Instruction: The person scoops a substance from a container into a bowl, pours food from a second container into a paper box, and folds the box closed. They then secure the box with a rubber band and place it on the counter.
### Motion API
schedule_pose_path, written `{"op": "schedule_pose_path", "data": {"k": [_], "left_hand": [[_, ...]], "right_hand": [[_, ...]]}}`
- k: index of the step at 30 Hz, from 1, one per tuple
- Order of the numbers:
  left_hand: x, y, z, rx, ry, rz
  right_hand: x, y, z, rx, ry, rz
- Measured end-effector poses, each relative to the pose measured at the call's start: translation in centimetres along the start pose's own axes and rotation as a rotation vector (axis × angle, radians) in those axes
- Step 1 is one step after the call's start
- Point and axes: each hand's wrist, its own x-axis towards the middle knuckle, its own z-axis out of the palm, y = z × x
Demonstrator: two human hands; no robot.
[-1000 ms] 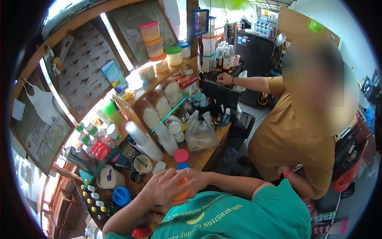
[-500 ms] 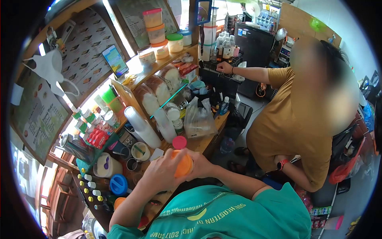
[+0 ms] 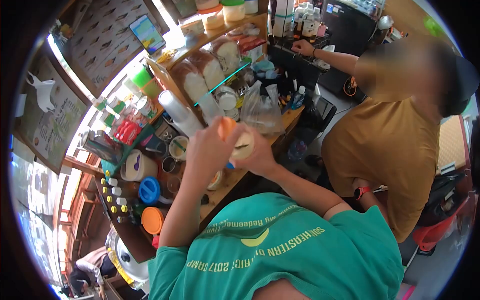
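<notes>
My left hand (image 3: 204, 152) is closed on an orange lid (image 3: 227, 128), which is tilted up off its tub. My right hand (image 3: 259, 156) grips the small round tub (image 3: 244, 145), its open mouth facing me. Pale contents fill it, with a short dark thing in them that I cannot make out. Both hands are together above the wooden counter's edge, lid and tub side by side. Below my hands stands another tub (image 3: 216, 180), partly hidden by my left forearm. Near that forearm are a blue lid (image 3: 149, 190) and an orange-lidded container (image 3: 152, 220).
A person in a brown shirt (image 3: 380, 155) stands at the right, one arm over the dark counter. Stacked plastic cups (image 3: 177, 112), bagged bread loaves (image 3: 192, 80) and a clear plastic bag (image 3: 262, 110) lie beyond my hands. Several yellow-capped bottles (image 3: 114, 200) stand at left.
The orange lid has come off the tub, showing its pale contents. My hands have moved slightly up and apart. The view has shifted, and the other person's head has turned.
</notes>
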Motion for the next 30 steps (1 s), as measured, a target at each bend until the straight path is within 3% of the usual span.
{"op": "schedule_pose_path", "data": {"k": [1, 3, 4, 6, 7, 9, 11, 13, 14, 16, 17, 19, 20, 22, 26, 29, 30], "left_hand": [[0.4, -0.9, -0.1, 0.006, -0.006, -0.012], [1.2, -2.9, 0.7, -0.66, -0.227, -0.349], [1.0, -3.5, 2.4, -0.656, -0.225, -0.355], [0.0, -4.3, 7.1, -1.49, -0.099, -0.386], [0.0, -3.5, 8.7, -1.487, -0.093, -0.395], [0.1, -1.8, 11.7, -1.787, 0.179, -0.556], [0.2, -3.9, 13.2, -1.772, 0.216, -0.582], [-0.1, -6.2, 12.1, -0.999, 0.159, -0.383], [-0.3, -6.5, 11.6, -1.0, 0.164, -0.389], [-0.8, -4.2, 7.4, -0.493, 0.538, -0.19], [-0.9, -2.8, 5.3, -0.488, 0.539, -0.201], [-0.7, -0.5, 2.3, -0.146, 0.263, 0.218], [-0.3, -0.4, 2.4, -0.142, 0.267, 0.202], [0.8, -0.1, 2.5, 0.138, 0.026, 0.418], [1.9, 0.3, 2.8, 0.288, -0.15, 0.425], [1.6, -1.0, 2.6, 0.102, -0.113, 0.412], [1.0, -1.1, 2.3, -0.04, -0.091, 0.321]], "right_hand": [[0.2, 0.2, -0.4, 0.098, 0.02, 0.008], [0.5, 0.9, -0.8, 0.201, 0.035, 0.017], [0.6, 1.4, -0.9, 0.333, 0.054, 0.023], [0.9, 1.8, -0.8, 0.471, 0.07, 0.035], [1.0, 1.6, -0.6, 0.561, 0.047, 0.092], [1.2, 2.1, -0.2, 0.657, 0.019, 0.156], [1.5, 3.5, 0.0, 0.559, -0.015, 0.154], [1.7, 3.7, -0.6, 0.502, -0.005, 0.124], [1.8, 3.8, -0.9, 0.446, 0.008, 0.088], [2.2, 4.9, -1.5, 0.403, -0.027, 0.088], [2.3, 5.3, -1.6, 0.358, -0.056, 0.086], [2.5, 5.7, -1.6, 0.314, -0.088, 0.064], [2.4, 5.7, -1.6, 0.265, -0.109, 0.035], [2.5, 5.0, -1.6, 0.213, -0.16, 0.03], [2.5, 5.6, -1.5, 0.133, -0.203, 0.024], [2.4, 6.3, -1.8, 0.2, -0.216, 0.002], [2.4, 6.4, -1.8, 0.202, -0.211, 0.009]]}}
